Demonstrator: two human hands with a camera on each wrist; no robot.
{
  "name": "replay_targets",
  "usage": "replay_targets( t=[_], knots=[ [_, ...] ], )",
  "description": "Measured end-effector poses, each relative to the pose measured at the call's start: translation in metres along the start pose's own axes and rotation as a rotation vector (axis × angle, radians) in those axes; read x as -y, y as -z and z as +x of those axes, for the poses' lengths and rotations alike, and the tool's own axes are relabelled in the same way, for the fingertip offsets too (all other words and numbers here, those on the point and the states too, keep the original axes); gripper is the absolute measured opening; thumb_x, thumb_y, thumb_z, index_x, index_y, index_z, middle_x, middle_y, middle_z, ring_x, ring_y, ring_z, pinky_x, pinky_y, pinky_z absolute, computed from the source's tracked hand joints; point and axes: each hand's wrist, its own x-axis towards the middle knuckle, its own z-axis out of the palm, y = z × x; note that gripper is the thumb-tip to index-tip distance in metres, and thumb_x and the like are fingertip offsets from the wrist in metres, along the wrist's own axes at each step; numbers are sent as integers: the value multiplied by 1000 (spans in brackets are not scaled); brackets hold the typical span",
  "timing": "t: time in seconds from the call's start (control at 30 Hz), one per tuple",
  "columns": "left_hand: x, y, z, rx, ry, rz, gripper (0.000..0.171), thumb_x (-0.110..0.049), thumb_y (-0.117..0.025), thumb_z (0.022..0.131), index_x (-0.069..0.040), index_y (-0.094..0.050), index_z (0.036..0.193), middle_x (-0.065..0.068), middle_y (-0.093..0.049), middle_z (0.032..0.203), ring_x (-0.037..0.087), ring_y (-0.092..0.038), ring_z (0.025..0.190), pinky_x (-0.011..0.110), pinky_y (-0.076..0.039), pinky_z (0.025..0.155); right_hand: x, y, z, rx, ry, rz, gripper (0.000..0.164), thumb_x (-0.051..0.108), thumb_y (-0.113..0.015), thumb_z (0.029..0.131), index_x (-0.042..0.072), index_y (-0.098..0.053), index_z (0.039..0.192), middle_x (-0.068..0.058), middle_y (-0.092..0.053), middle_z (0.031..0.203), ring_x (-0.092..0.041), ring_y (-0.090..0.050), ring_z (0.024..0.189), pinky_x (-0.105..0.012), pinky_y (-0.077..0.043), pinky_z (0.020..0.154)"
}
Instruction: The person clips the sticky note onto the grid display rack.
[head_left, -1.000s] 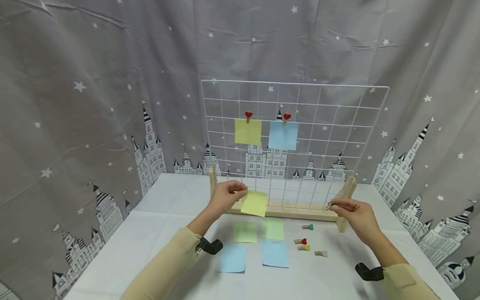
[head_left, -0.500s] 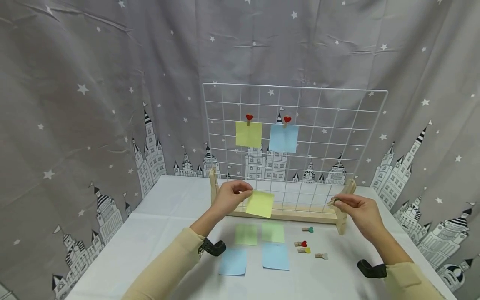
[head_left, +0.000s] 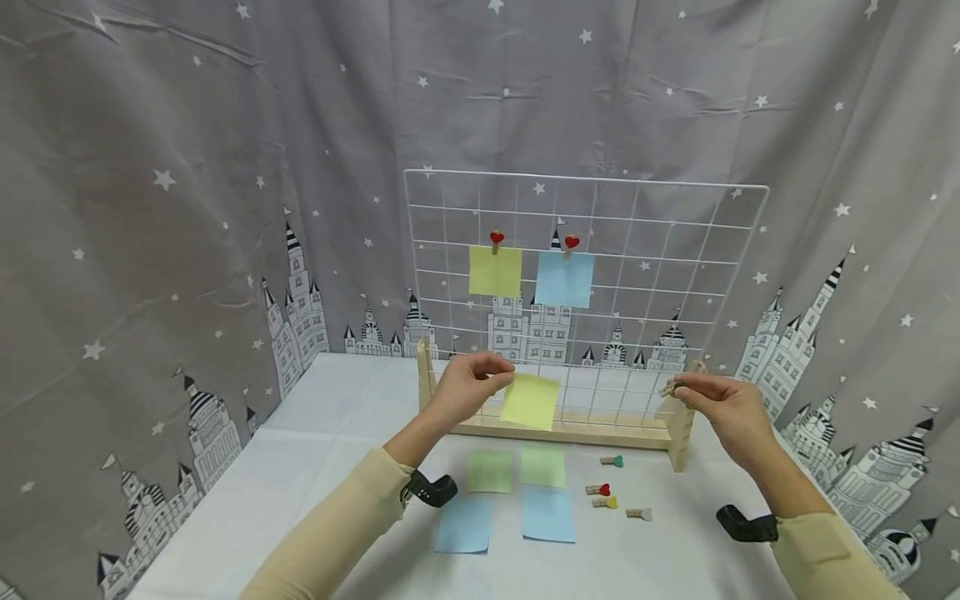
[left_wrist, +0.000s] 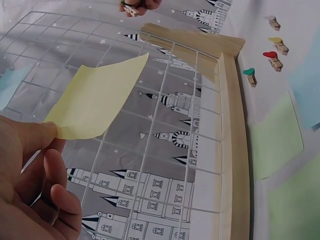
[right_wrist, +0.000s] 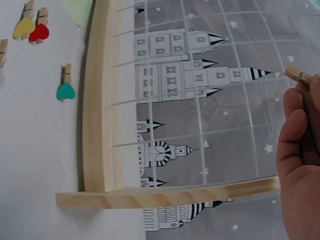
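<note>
Since the earlier frames, the yellow note has been carried a little to the right and upward across the wire grid by the left hand, and the right hand has been raised slightly beside the grid's right wooden foot. The note is pinched at its upper left corner between thumb and index finger, with no gap left between them; its lower edge hangs free in front of the grid's lower rows, and whether the wires are touched cannot be told. A small wooden peg is pinched between the fingertips of the right hand. Its rear end is hidden by the fingers; only a dark green trace is glimpsed there in the left wrist view, where that hand is cut off by the top edge.

On the grid, a second yellow note and a blue note are held by red heart pegs. On the surface, two green notes are laid above two blue sheets, all cropped or missed by the wrist views. To their right lie teal, red, yellow and pale pegs; the pale one is nearly all cut off in the right wrist view.
</note>
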Motion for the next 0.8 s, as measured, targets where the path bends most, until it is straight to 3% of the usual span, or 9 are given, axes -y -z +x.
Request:
replay_targets(
  t=[0.23, 0.5, 0.8],
  knots=[
    [-10, 0, 5, 12, -3, -9, 11, -22, -75, 96, -18, -78, 105, -1, -78, 104, 21, -69, 89, 30, -53, 72, 9, 3, 3, -11, 18, 24, 31, 22, -73, 98, 3, -74, 122, 30, -72, 98, 12, -61, 103, -9, -50, 84],
    [-22, -4, 8, 21, -10, 0, 9, -23, -75, 96, -20, -78, 104, -2, -77, 105, 16, -66, 88, 31, -53, 74, 21, 6, 8, -21, 1, 111, 22, 18, -74, 97, 10, -78, 117, 25, -75, 94, 8, -67, 96, -8, -50, 84],
    [-39, -10, 13, 22, -21, 16, 10, -27, -75, 96, -22, -78, 104, -4, -76, 104, 16, -64, 84, 31, -52, 72, 33, 5, 16, -21, 44, 231, 14, 14, -76, 94, 13, -81, 107, 18, -78, 91, 2, -70, 89, -10, -52, 82]
  ],
)
